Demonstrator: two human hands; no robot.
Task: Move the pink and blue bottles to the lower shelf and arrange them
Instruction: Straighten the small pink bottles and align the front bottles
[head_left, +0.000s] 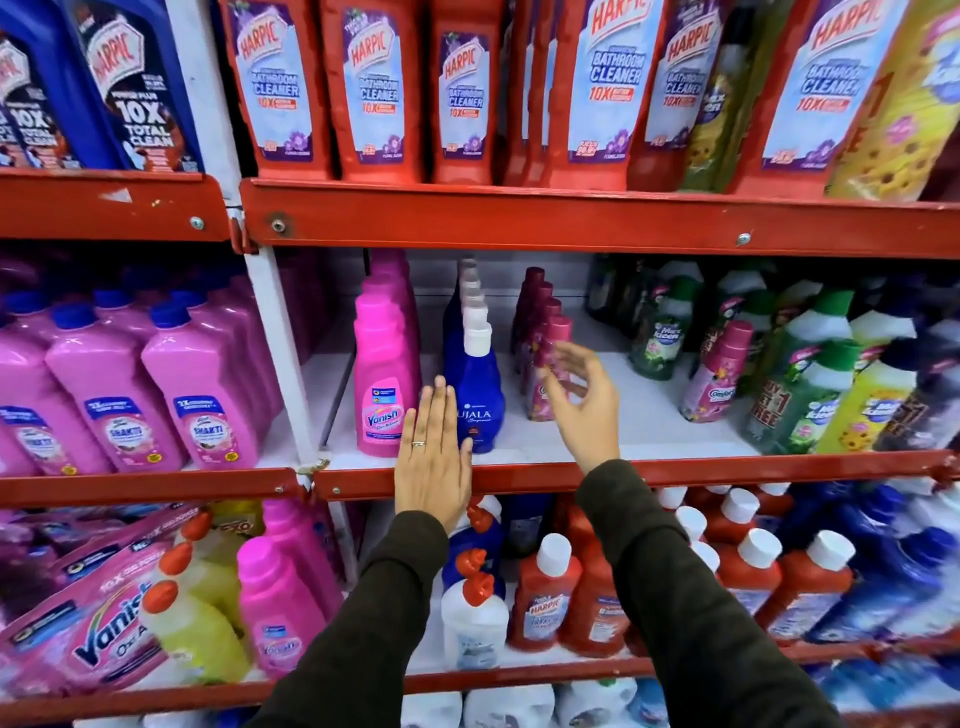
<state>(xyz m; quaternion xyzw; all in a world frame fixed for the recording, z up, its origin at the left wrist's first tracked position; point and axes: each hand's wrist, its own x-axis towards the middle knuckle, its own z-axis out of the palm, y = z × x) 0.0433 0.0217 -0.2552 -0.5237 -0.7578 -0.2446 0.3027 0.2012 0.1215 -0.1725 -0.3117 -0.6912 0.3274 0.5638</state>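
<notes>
A pink Vanish bottle (382, 374) heads a row on the middle shelf (675, 470). Right of it stands a blue Ujala bottle (475, 384) with a white cap, more of the same lined up behind. My left hand (434, 462) is flat with fingers together, raised in front of the gap between these two bottles and over the shelf's red lip. My right hand (582, 400) hangs open, fingers spread, just in front of a small magenta bottle (545, 364), holding nothing. On the lower shelf (519, 675) stand more pink Vanish bottles (275, 608).
Red Harpic bottles (540, 597) and blue ones (904, 582) fill the lower shelf's right side; yellow bottles (197, 623) and a pink Vanish pouch (83, 623) lie at its left. Green and yellow bottles (810, 374) crowd the middle shelf's right. White shelf floor shows between the rows.
</notes>
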